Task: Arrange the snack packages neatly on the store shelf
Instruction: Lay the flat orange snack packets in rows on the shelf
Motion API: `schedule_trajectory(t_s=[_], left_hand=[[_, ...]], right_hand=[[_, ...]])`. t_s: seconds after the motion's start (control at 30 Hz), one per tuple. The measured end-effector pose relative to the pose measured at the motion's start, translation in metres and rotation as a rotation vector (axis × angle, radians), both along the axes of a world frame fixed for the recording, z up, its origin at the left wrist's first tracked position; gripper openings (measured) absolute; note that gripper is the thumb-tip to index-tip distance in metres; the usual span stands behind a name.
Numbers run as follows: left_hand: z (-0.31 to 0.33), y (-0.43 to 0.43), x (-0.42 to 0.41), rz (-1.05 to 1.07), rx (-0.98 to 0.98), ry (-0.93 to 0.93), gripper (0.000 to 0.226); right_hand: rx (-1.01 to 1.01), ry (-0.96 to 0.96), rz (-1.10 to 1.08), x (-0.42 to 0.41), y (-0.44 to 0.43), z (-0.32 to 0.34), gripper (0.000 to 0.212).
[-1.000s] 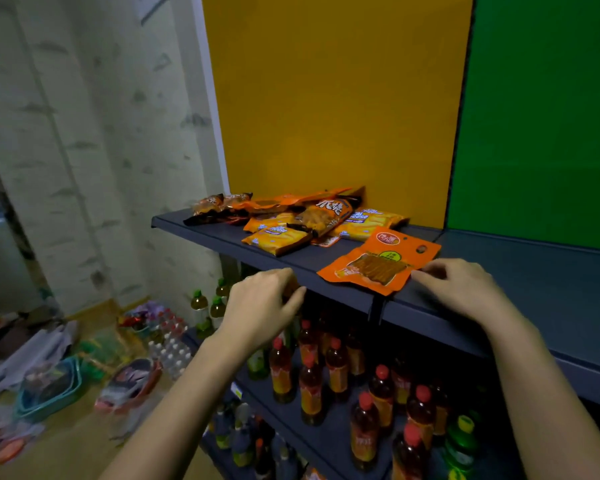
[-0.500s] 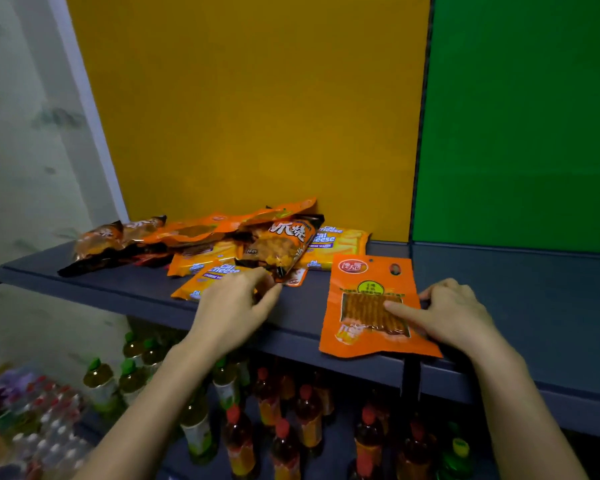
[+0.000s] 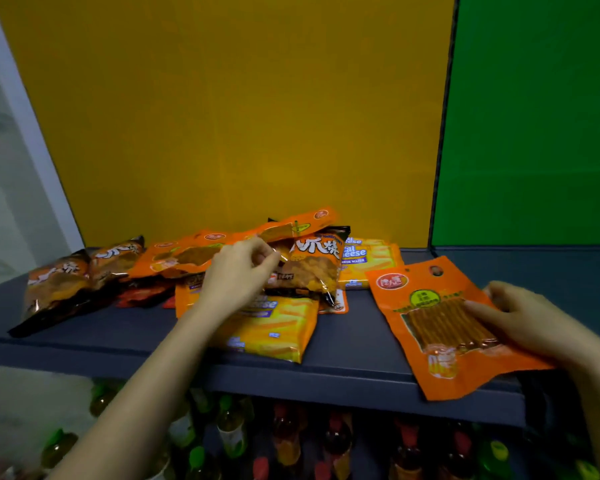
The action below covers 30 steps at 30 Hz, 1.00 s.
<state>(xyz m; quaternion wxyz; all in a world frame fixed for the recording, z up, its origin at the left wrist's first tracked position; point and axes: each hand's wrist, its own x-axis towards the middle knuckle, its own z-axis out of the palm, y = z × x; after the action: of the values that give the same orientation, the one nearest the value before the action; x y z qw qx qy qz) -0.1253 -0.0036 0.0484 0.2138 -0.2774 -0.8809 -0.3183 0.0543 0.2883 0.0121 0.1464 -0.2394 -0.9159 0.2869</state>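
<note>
A pile of snack packs lies on the dark shelf (image 3: 84,327). It holds flat orange packs (image 3: 184,254), a dark bag with white characters (image 3: 312,268) and yellow cheese wafer packs (image 3: 274,327). My left hand (image 3: 238,271) reaches into the pile, its fingertips pinched on the edge of the topmost orange pack (image 3: 302,225), where it overlaps the dark bag. Apart to the right lies an orange stick-snack pack (image 3: 433,327), whose lower end hangs over the shelf's front edge. My right hand (image 3: 534,320) grips its right side, fingers flat on the clear window.
Two more dark bags (image 3: 56,282) lie at the shelf's left end. A yellow back panel (image 3: 222,116) and a green one (image 3: 534,133) close the rear. Bare shelf stretches right under the green panel. Drink bottles (image 3: 284,441) stand on the shelf below.
My left hand has gone from the shelf's front edge up into the pile and pinched a pack. My right hand has turned the orange stick pack and slid it right. The view has closed in.
</note>
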Motion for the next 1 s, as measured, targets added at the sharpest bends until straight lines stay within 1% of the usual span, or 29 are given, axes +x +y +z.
schedule_trajectory(t_s=[0.07,0.13,0.17,0.23,0.27,0.3,0.33,0.4,0.43,0.47,0.5,0.57,0.6,0.63,0.67,0.7,0.73,0.77,0.8,0.87,0.9,1.0], left_hand=[[0.006,-0.006,-0.025,0.025,-0.036,-0.039,0.019],[0.011,-0.009,-0.051,0.035,-0.065,-0.076,0.025],[0.014,-0.009,-0.062,0.03,-0.079,-0.092,0.028],[0.018,-0.007,-0.085,0.01,-0.117,-0.131,0.032],[0.021,-0.005,-0.097,-0.003,-0.144,-0.156,0.035],[0.023,-0.002,-0.107,-0.022,-0.173,-0.179,0.039],[0.026,0.001,-0.115,-0.041,-0.201,-0.2,0.044],[0.031,0.009,-0.128,-0.065,-0.254,-0.246,0.054],[0.032,0.013,-0.132,-0.076,-0.283,-0.278,0.059],[0.032,0.018,-0.138,-0.095,-0.306,-0.326,0.064],[0.032,0.021,-0.141,-0.127,-0.322,-0.397,0.069],[0.032,0.026,-0.147,-0.199,-0.328,-0.571,0.087],[0.031,0.029,-0.15,-0.206,-0.342,-0.633,0.099],[0.031,0.031,-0.153,-0.202,-0.364,-0.665,0.105],[0.031,0.034,-0.156,-0.198,-0.379,-0.677,0.105],[0.03,0.036,-0.16,-0.186,-0.39,-0.67,0.103],[0.03,0.038,-0.164,-0.176,-0.401,-0.651,0.103],[0.031,0.039,-0.165,-0.168,-0.411,-0.632,0.106],[0.032,0.04,-0.168,-0.159,-0.408,-0.613,0.109],[0.032,0.041,-0.171,-0.154,-0.371,-0.586,0.107],[0.031,0.041,-0.174,-0.155,-0.352,-0.585,0.103],[0.033,0.041,-0.179,-0.158,-0.3,-0.558,0.092]], right_hand=[[-0.074,0.096,-0.027,0.003,0.0,0.004,0.018],[-0.111,0.181,-0.089,0.007,0.0,0.009,0.017],[-0.142,0.228,-0.117,0.009,-0.003,0.012,0.022],[-0.242,0.329,-0.154,0.013,-0.013,0.02,0.05],[-0.287,0.384,-0.181,0.012,-0.015,0.022,0.06],[-0.323,0.431,-0.202,0.012,-0.019,0.024,0.066],[-0.355,0.464,-0.216,0.012,-0.022,0.025,0.066],[-0.434,0.528,-0.23,0.01,-0.033,0.027,0.049],[-0.48,0.557,-0.226,0.006,-0.037,0.027,0.044],[-0.516,0.581,-0.231,0.004,-0.04,0.025,0.045],[-0.549,0.599,-0.232,0.001,-0.044,0.024,0.041],[-0.588,0.627,-0.221,-0.003,-0.05,0.021,0.018],[-0.601,0.626,-0.223,-0.005,-0.053,0.02,0.013],[-0.604,0.619,-0.223,-0.007,-0.054,0.019,0.013],[-0.611,0.611,-0.229,-0.008,-0.057,0.019,0.02],[-0.606,0.599,-0.232,-0.01,-0.06,0.019,0.033],[-0.601,0.59,-0.232,-0.012,-0.062,0.019,0.051],[-0.595,0.588,-0.233,-0.014,-0.064,0.019,0.064],[-0.594,0.592,-0.235,-0.017,-0.065,0.019,0.064],[-0.595,0.592,-0.216,-0.02,-0.064,0.017,0.034],[-0.584,0.584,-0.219,-0.021,-0.062,0.016,0.024],[-0.586,0.574,-0.236,-0.023,-0.061,0.014,0.012]])
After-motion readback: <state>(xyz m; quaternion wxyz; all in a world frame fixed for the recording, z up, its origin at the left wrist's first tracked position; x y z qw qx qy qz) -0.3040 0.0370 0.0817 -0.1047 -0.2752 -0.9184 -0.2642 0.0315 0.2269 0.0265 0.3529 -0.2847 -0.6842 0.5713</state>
